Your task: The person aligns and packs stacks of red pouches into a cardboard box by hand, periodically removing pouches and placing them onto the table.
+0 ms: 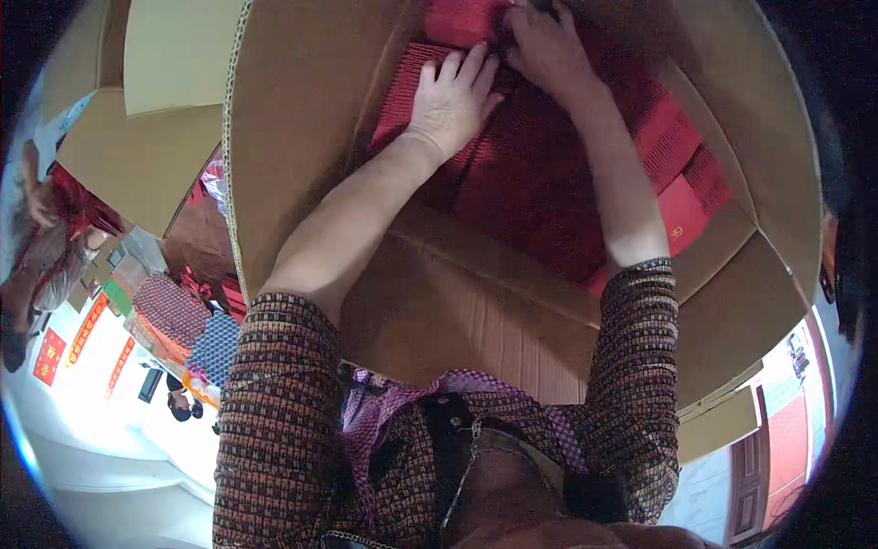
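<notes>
- Sleeves nearest: two forearms reach down into one open cardboard box (476, 302).
- Left hand (450, 101): fingers spread flat, pressing on a red ribbed bundle (412, 91) near the box's far-left wall.
- Right hand (547, 46): fingers curled, gripping a red bundle (462, 20) at the far edge.
- Red stacks (677, 156) fill the box floor; exact count can't tell.
- One red envelope (681, 215) by the right wall.

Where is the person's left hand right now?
In the head view, the left hand lies flat on the stacked red packs inside the open cardboard box, top centre, just left of the right hand.
</notes>
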The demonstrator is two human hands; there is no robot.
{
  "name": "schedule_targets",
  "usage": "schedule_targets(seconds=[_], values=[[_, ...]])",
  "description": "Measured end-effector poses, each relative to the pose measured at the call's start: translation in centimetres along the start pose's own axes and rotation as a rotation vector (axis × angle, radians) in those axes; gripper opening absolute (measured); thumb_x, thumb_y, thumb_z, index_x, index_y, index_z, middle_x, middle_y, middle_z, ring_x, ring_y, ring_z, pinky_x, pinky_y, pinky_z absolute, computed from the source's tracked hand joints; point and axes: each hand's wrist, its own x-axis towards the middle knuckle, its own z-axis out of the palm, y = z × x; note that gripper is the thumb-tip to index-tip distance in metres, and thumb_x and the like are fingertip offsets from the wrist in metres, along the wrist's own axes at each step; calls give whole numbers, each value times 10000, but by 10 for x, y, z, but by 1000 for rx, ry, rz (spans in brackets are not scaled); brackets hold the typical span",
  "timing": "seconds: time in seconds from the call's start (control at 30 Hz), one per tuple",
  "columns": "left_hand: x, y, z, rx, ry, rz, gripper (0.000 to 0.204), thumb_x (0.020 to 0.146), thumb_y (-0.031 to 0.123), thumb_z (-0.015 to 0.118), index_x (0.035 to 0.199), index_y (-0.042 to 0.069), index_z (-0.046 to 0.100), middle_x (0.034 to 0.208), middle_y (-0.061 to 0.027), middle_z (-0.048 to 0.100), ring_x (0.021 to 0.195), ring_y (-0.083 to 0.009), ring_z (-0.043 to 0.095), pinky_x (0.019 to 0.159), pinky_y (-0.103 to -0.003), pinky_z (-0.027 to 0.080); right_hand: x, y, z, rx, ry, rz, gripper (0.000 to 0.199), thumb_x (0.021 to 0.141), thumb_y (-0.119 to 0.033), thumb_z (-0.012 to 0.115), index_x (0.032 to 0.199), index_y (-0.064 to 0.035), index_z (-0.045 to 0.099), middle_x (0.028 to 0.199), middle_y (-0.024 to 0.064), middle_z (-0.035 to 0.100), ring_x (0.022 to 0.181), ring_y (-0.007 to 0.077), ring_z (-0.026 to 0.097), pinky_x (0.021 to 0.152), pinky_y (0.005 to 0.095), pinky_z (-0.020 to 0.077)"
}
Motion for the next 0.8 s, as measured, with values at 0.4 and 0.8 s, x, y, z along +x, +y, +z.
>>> schedule_targets(seconds=[0.4, 0.8], values=[[20, 24, -78, 222, -580, 104, 437, 872, 227, 528, 1234, -18, 549, 1305, -158, 484, 1125, -301, 478, 894, -468, 379, 26, -20, 43, 29, 399, 102, 467, 787, -218, 669, 1133, 20, 463, 909, 217, 639, 937, 389, 627, 812, 495, 497], [-60, 49, -255, -443, -312, 345, 434, 835, 317, 595, 1144, 16, 557, 1109, -132, 576, 974, -270, 562, 841, -402, 414, -45, -25, -43, 67, 605, 39, 421, 827, -206, 633, 1211, -106, 490, 923, 198, 648, 806, 433, 618, 672, 517, 496]])
